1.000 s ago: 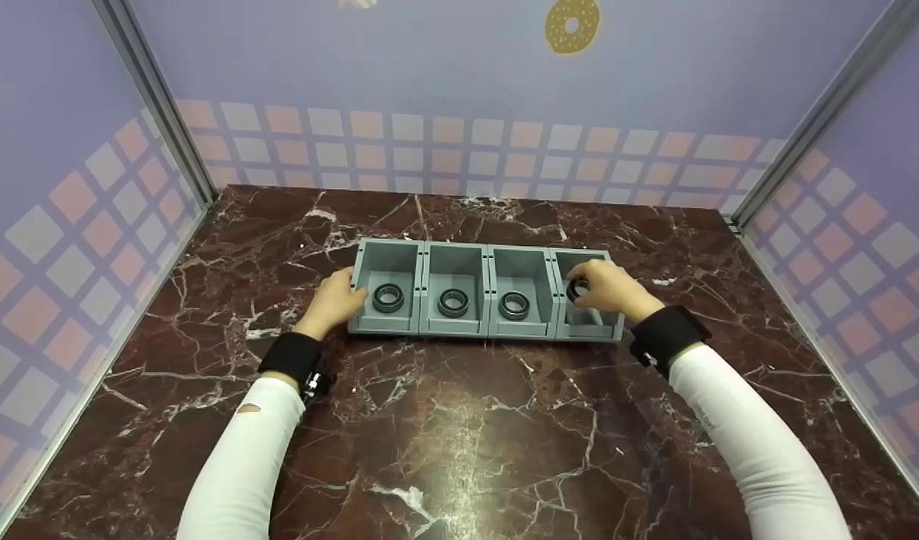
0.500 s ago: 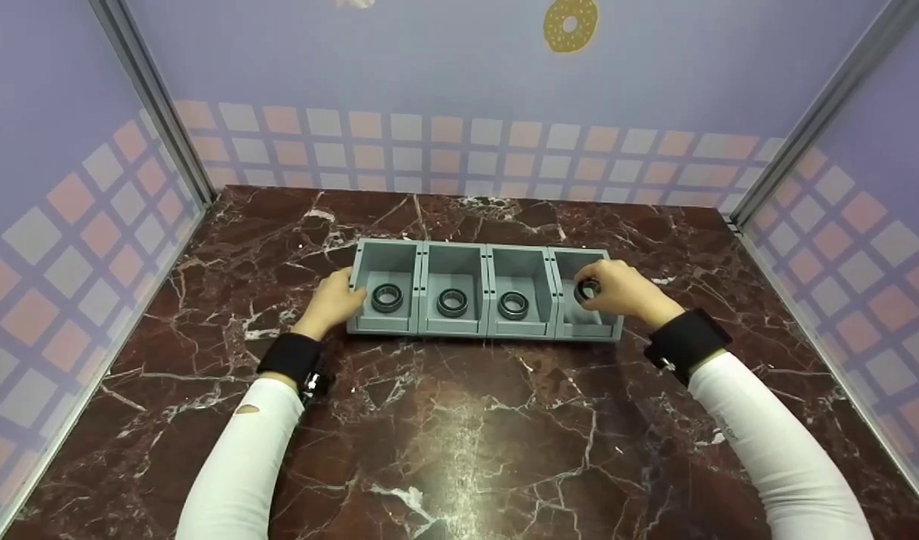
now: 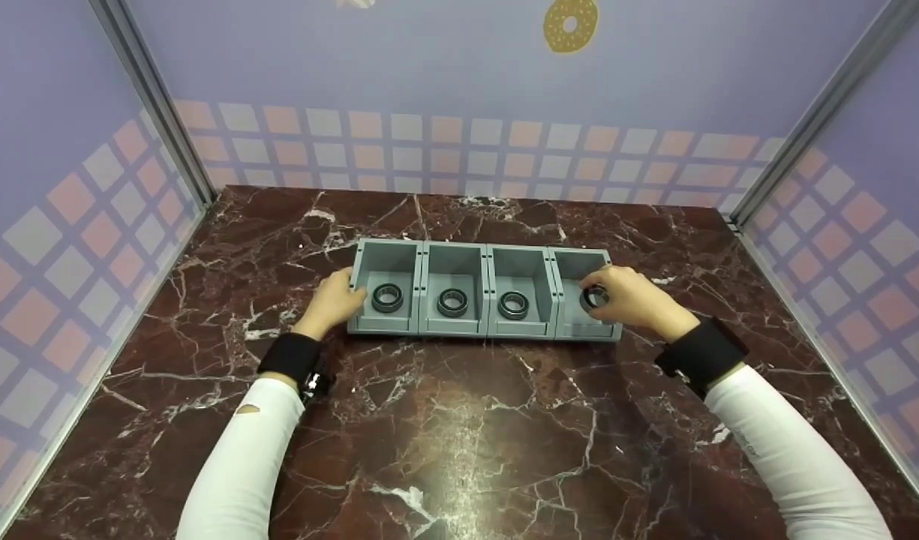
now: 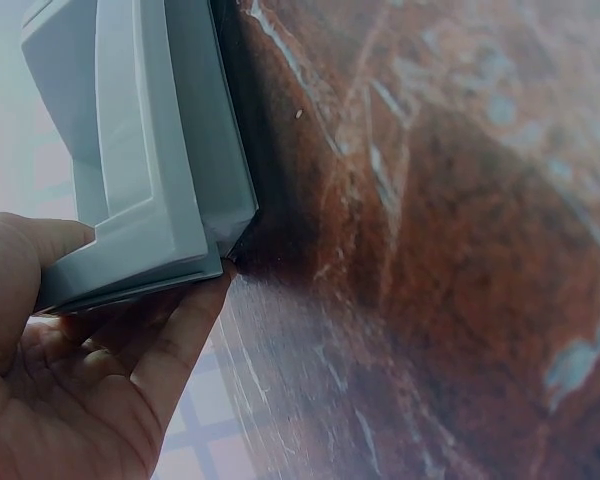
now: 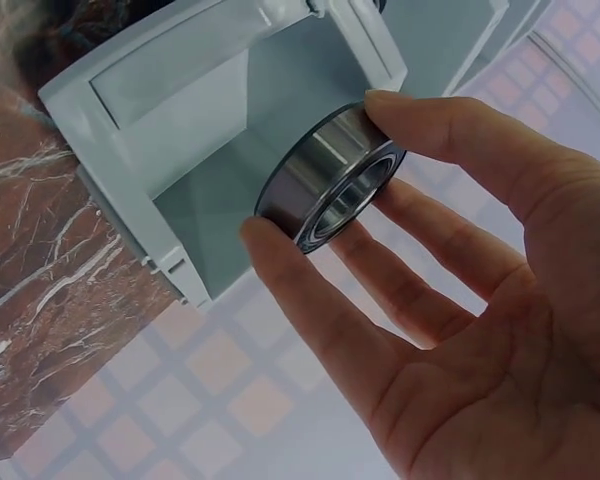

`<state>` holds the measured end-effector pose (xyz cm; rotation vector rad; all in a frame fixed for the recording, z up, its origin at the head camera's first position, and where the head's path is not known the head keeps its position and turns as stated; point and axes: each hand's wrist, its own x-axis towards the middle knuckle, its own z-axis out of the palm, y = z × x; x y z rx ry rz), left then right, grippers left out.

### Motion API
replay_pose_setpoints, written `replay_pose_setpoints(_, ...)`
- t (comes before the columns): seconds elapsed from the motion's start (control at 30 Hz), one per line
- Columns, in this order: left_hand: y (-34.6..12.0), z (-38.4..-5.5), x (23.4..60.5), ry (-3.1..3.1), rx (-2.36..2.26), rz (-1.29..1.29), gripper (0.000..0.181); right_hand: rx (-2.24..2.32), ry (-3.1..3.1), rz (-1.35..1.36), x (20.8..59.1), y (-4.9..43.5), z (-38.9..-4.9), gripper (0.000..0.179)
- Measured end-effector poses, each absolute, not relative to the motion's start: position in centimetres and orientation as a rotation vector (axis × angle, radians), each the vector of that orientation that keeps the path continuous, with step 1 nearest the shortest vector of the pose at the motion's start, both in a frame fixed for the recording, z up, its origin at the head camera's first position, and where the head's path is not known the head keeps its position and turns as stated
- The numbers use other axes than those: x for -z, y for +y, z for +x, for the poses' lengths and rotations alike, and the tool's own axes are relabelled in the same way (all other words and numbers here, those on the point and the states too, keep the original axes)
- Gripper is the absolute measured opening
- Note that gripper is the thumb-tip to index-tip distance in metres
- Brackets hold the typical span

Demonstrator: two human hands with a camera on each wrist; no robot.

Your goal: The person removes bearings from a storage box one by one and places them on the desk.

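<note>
My right hand point(image 3: 630, 298) pinches a ball bearing point(image 5: 330, 170) between thumb and fingertips, over the rightmost bin point(image 3: 588, 330) of a joined row of grey bins. In the right wrist view the bearing's shiny steel outer face and its bore show, tilted at the bin's opening. My left hand point(image 3: 331, 300) grips the outer wall of the leftmost bin point(image 4: 130, 120), thumb over the edge and fingers underneath at the side. One bearing lies flat in each other bin: the left bearing point(image 3: 388, 307), the second bearing point(image 3: 452, 312) and the third bearing point(image 3: 513, 314).
The row of bins stands on a dark red marbled table point(image 3: 459, 435). A lilac back wall point(image 3: 459, 82) with a tile pattern rises behind it. Side panels with metal corner posts point(image 3: 159, 105) bound the table left and right.
My right hand, with the bearing in its fingers, has shifted right and slightly toward me within the rightmost bin's area. The left hand and the bins look nearly unmoved.
</note>
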<state>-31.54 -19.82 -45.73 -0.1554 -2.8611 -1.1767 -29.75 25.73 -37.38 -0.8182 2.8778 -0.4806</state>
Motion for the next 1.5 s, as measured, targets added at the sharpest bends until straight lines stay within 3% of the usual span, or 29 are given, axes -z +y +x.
replay_pose_setpoints(0.73,-19.7,-31.7,45.5,-2.86,1.196,-0.163,0.048,0.462,2.89,-0.974,37.5,26.9,-26.8,0.033)
replay_pose_setpoints(1.5,-19.8,-31.6,45.8,-2.853,1.19,-0.166,0.047,0.469,2.816,-1.007,39.0,27.0,-23.3,0.037)
